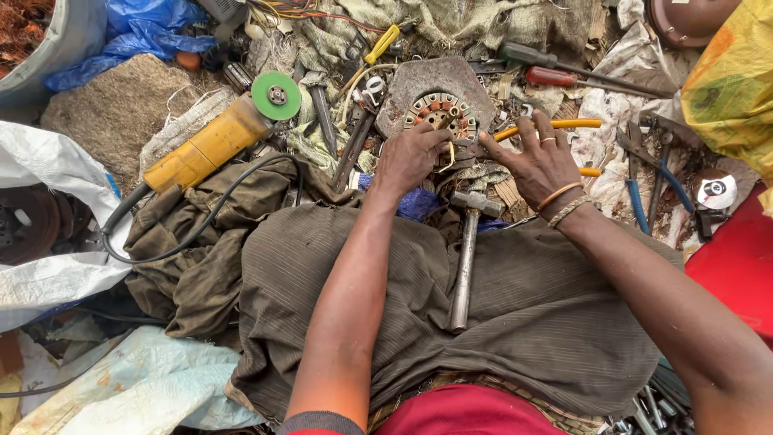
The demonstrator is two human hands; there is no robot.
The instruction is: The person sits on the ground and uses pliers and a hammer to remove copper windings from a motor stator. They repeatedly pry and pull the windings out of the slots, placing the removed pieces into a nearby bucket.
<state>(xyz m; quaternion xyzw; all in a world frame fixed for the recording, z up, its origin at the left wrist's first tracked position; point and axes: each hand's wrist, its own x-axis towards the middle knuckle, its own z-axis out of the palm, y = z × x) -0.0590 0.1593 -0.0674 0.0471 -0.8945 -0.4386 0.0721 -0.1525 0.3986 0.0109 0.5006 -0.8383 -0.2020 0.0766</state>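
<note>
Hands meet over a round motor stator (439, 113) with copper windings, lying on the cluttered ground just beyond the person's knees. Left hand (409, 158) pinches a thin wire at the stator's near edge; right hand (538, 161) grips yellow-handled pliers (555, 125) beside it. A hammer (467, 250) rests on the lap, an angle grinder (217, 138) lies left.

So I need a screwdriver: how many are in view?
3, maybe more hidden in the clutter: a yellow-handled one at top centre, a dark green-handled one to its right, and a red-handled one just below that.
</note>
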